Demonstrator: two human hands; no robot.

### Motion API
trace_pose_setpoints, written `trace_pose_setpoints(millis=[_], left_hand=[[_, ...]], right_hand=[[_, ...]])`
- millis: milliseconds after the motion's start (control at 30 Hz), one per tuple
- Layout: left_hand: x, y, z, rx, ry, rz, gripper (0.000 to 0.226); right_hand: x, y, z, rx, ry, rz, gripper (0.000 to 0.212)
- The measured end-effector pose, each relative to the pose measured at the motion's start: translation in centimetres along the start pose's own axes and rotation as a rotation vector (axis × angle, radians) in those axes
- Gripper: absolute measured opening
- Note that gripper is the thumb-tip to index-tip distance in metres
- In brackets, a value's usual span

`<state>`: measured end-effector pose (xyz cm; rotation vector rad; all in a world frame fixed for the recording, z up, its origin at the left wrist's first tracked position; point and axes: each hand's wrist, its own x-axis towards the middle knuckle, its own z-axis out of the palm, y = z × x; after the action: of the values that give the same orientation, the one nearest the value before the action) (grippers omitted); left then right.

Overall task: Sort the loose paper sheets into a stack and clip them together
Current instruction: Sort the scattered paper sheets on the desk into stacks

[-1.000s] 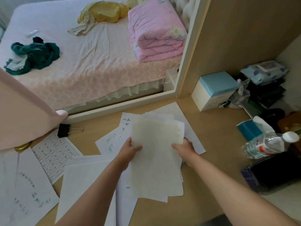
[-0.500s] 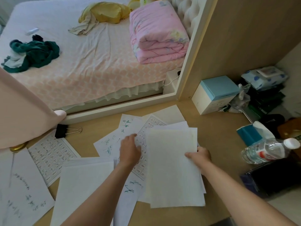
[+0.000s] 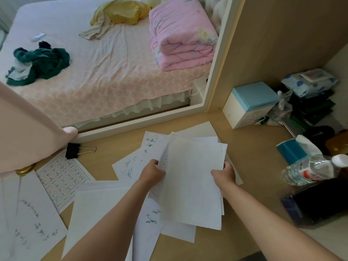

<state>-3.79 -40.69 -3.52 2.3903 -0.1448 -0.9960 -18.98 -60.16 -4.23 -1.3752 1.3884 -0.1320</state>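
A loose stack of white sheets (image 3: 192, 178) is lifted over the wooden desk (image 3: 250, 147), a blank page on top. My left hand (image 3: 152, 173) grips its left edge and my right hand (image 3: 224, 173) grips its right edge. Under and around it lie more sheets: one with green handwriting (image 3: 131, 161), a gridded character sheet (image 3: 62, 182), a blank sheet (image 3: 98, 213) and a handwritten one (image 3: 30, 223) at the far left. A black binder clip (image 3: 72, 150) with wire handles lies near the desk's back left edge.
At the right stand a blue-and-white box (image 3: 250, 104), a tissue pack (image 3: 293, 151), a lying water bottle (image 3: 312, 169) and a dark box (image 3: 320, 202). A pink fabric shape (image 3: 24, 132) covers the left. Beyond the desk's white edge is a bed (image 3: 105, 68).
My left hand left the sheets on the desk and took hold of the stack's left edge. The stack shifted slightly left and rose, now held by both hands.
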Motion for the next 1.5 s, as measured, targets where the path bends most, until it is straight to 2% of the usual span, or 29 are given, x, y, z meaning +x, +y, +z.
trace_pose_setpoints(millis=[67,200,233,300,400,467,533,600,633,700,767,833,900,1000,1033,1100,1200,1300,1433,1500], left_hand=[[-0.7,-0.1,-0.3,-0.138,-0.098,0.005,0.025],[-2.3,-1.1,0.1,-0.395,-0.414,-0.092,0.024],[-2.6,-1.2,0.6,-0.423,-0.416,-0.076,0.028],[-3.3,-1.2,1.5,-0.453,-0.300,-0.025,0.035],[-4.1,-1.0,1.9,-0.516,-0.179,0.056,0.044],[-4.1,-1.5,1.5,-0.632,-0.168,0.074,0.044],[-4.1,-2.0,0.9,-0.762,-0.201,0.078,0.047],[-3.9,-2.1,0.5,-0.792,-0.235,0.078,0.050],[-3.8,-2.0,0.4,-0.772,-0.243,0.068,0.049],[-3.4,-1.9,0.5,-0.649,-0.233,0.052,0.039],[-2.5,-1.9,0.2,-0.278,-0.049,0.116,0.032],[-1.5,-2.0,-0.4,0.093,0.200,0.191,0.046],[-0.7,-2.2,-1.4,0.273,0.299,0.157,0.072],[0.5,-2.6,-2.1,0.399,0.156,0.002,0.123],[0.6,-2.6,-2.0,0.436,0.118,-0.019,0.132],[0.8,-2.5,-1.6,0.479,0.114,-0.020,0.137],[0.9,-2.0,-1.4,0.487,0.162,-0.020,0.120],[1.2,-2.0,-1.9,0.328,0.170,-0.079,0.098],[1.9,-2.9,-3.1,0.126,0.176,-0.010,0.043],[2.0,-3.3,-3.7,0.087,0.157,0.052,0.027]], right_hand=[[0.0,-0.1,-0.1,-0.001,0.002,-0.001,0.026],[-0.2,-0.1,0.3,-0.075,-0.051,-0.030,0.020],[-0.4,-0.1,0.6,-0.105,-0.071,-0.048,0.021],[-0.8,-0.2,1.1,-0.150,-0.098,-0.068,0.022],[-0.9,-0.6,1.2,-0.250,-0.040,-0.102,0.026],[-0.5,-0.8,0.9,-0.289,-0.044,-0.123,0.047],[-0.1,-1.4,0.7,-0.192,-0.127,-0.114,0.064],[0.4,-2.0,0.5,-0.146,-0.255,-0.115,0.059],[0.7,-2.3,0.4,-0.167,-0.293,-0.127,0.049],[1.2,-2.6,0.3,-0.244,-0.261,-0.152,0.036],[1.7,-3.0,-0.1,-0.274,-0.151,-0.172,0.032],[2.6,-3.5,-1.0,-0.324,-0.031,-0.192,0.033],[3.7,-3.8,-2.1,-0.415,0.036,-0.204,0.036],[5.3,-4.0,-3.0,-0.556,0.071,-0.232,0.037],[5.7,-4.1,-3.0,-0.608,0.080,-0.253,0.038],[6.0,-4.2,-2.4,-0.700,0.052,-0.249,0.045],[6.1,-4.3,-1.3,-0.772,-0.011,-0.207,0.040],[6.2,-4.2,-0.6,-0.765,0.019,-0.230,0.029],[6.4,-4.0,-0.8,-0.803,0.122,-0.390,0.025],[6.3,-4.3,-1.0,-0.643,-0.014,-0.432,0.018]])
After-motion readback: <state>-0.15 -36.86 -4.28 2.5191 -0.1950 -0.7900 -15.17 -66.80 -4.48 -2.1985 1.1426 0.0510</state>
